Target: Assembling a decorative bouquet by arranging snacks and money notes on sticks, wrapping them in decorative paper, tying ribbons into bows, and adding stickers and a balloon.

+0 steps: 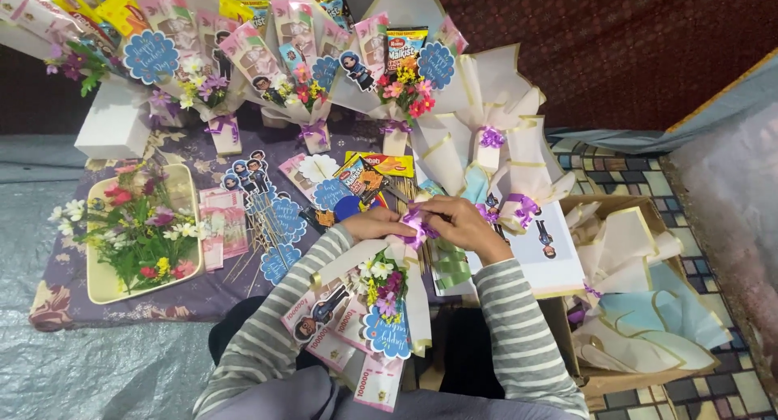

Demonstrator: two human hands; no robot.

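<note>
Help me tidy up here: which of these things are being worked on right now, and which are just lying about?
In hand:
left hand
right hand
purple ribbon
bouquet

Lying about:
tray of loose flowers
finished bouquets
blue tags on sticks
box of wrapping paper

The purple ribbon (pixel 417 223) is mostly hidden under both hands' fingers, and the bouquet's (pixel 369 306) lower end is cut off.

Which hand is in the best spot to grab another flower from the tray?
Probably the left hand. The tray of flowers lies on the person's left side, nearer that hand. The right hand is farther off, and both hands are pinching the purple ribbon.
</note>
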